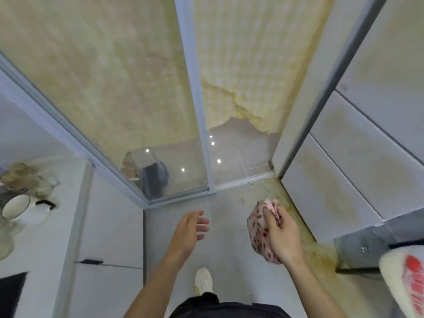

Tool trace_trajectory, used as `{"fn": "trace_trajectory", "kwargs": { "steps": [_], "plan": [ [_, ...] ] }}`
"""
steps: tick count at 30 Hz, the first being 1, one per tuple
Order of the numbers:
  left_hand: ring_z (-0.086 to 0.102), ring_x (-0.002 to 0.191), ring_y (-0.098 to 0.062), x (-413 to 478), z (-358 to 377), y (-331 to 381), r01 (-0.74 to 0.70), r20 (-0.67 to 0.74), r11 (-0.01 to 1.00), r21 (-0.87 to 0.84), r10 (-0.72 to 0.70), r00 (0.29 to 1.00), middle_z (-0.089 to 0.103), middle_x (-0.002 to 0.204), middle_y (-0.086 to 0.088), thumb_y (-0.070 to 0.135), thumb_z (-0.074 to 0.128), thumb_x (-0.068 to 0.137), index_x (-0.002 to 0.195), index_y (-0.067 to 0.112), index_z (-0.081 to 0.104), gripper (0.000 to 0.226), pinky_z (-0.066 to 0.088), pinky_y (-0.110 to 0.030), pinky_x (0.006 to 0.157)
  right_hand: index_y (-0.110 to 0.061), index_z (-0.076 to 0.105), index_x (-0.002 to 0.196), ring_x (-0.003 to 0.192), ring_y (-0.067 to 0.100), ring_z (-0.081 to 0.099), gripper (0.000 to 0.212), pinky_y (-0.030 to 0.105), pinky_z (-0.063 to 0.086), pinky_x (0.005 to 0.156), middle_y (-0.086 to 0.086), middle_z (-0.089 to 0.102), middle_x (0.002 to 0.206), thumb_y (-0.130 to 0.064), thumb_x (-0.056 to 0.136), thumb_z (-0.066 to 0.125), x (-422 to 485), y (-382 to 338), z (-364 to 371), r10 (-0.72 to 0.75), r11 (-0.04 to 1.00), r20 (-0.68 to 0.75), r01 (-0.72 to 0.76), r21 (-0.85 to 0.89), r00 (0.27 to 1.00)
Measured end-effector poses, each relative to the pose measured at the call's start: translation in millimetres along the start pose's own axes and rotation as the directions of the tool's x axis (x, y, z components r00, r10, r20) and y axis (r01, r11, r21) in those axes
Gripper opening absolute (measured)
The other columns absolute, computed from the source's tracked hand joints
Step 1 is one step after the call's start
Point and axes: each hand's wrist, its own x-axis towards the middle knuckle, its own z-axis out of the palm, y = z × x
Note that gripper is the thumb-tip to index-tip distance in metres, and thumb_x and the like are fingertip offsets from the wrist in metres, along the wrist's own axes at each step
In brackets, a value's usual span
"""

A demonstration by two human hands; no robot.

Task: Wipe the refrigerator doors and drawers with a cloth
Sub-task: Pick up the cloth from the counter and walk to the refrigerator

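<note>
Head view looks straight down at a narrow grey floor [229, 228]. The right hand [283, 239] clutches a bunched pink cloth with dark red-brown spots [258, 230], fingers curled round it. The cloth is near the pale grey flat-fronted refrigerator drawers [339, 175] on the right, without touching them. The left hand [190, 230] hangs free with fingers spread and relaxed, holding nothing, well apart from the cloth. A white enamel pot with a black handle [18, 207] sits on the white counter [34, 260] at left.
</note>
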Motion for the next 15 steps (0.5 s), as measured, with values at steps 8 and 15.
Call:
{"fn": "trace_trajectory", "kwargs": {
  "steps": [8,15],
  "plan": [
    [0.070,0.093,-0.026,119,4,67,-0.005,0.142,0.996,0.089,-0.008,0.990,0.073,0.107,-0.013,0.026,0.036,0.114,0.119,0.012,0.065,0.032,0.056,-0.038,0.084,-0.028,0.068,0.115,0.098,0.006,0.066,0.019,0.027,0.047,0.080,-0.014,0.072,0.106,-0.038,0.107,0.054,59,-30,15,0.097,0.993,-0.212,-0.082,0.080,0.973],
    [0.071,0.088,-0.025,201,80,125,0.005,0.274,0.993,0.118,-0.038,0.961,0.075,0.106,-0.014,0.041,0.059,0.093,0.108,0.016,0.069,0.031,0.054,-0.035,0.078,-0.025,0.062,0.090,0.077,0.007,0.066,0.022,0.024,0.047,0.065,-0.006,0.072,0.082,-0.040,0.105,0.058,133,-11,-22,0.229,0.971,-0.362,-0.185,0.153,0.904]
  ]
}}
